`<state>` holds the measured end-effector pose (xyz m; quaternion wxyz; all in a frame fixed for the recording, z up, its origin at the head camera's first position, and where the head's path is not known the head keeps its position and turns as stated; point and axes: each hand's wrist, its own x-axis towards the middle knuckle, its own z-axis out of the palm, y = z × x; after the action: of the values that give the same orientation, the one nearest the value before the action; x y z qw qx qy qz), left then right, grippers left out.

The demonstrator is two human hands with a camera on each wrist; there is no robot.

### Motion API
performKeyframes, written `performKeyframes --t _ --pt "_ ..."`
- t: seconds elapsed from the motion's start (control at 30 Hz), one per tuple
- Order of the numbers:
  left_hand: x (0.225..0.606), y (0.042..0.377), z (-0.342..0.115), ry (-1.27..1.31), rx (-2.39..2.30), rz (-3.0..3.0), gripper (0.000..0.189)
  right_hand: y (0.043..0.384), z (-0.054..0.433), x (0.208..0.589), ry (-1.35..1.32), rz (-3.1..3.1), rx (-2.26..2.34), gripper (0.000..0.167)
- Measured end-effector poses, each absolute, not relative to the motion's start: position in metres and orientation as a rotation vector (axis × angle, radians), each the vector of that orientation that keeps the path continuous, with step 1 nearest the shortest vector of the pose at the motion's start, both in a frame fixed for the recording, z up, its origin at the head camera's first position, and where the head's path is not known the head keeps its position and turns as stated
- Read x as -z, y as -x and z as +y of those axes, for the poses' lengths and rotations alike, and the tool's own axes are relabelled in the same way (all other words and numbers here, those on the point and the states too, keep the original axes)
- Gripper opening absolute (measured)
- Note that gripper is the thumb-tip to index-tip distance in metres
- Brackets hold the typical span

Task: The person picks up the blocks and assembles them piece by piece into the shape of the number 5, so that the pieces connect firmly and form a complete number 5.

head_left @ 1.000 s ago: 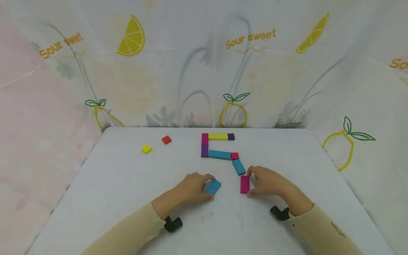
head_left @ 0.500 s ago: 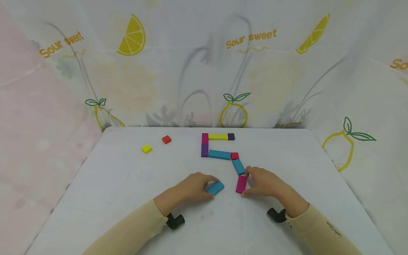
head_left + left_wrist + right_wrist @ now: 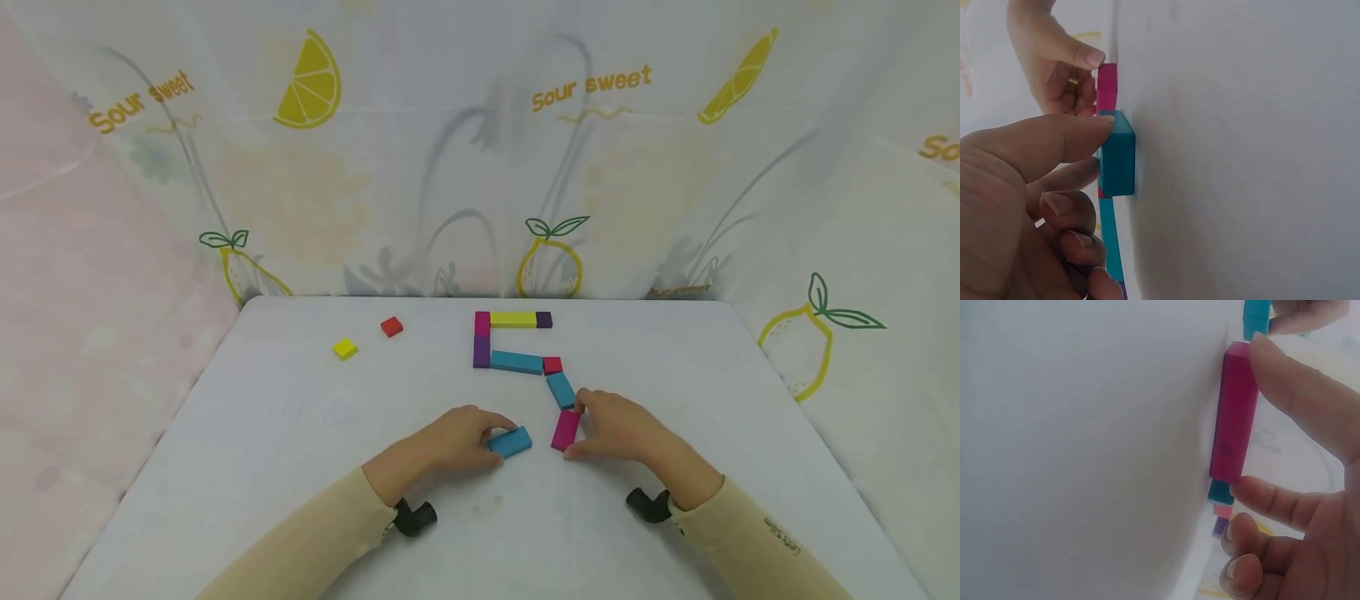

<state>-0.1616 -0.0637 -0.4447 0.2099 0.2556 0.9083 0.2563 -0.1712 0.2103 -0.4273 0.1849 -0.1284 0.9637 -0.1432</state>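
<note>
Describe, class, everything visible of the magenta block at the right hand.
The magenta block is oblong and smooth, with a small dark mark on one face; its material is unclear. It lies slanted on the white table, far end close to a blue block, held at its ends by the right hand's grip.

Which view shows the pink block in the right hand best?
Right wrist: the pink block appears large, full length visible. The head view shows it small, from above; the left wrist shows only part, beyond the held blue block.

Blue block [image 3: 513,442], magenta block [image 3: 566,431], narrow gap between
</note>
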Motion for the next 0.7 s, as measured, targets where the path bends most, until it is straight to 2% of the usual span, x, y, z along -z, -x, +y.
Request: performKeyframes --t 0.7 --pt "0.447 0.165 -0.0619 -0.767 -0.729 2.538 0.047 0.1687 0.2063 0.4245 0.365 2.737 0.414 0.065"
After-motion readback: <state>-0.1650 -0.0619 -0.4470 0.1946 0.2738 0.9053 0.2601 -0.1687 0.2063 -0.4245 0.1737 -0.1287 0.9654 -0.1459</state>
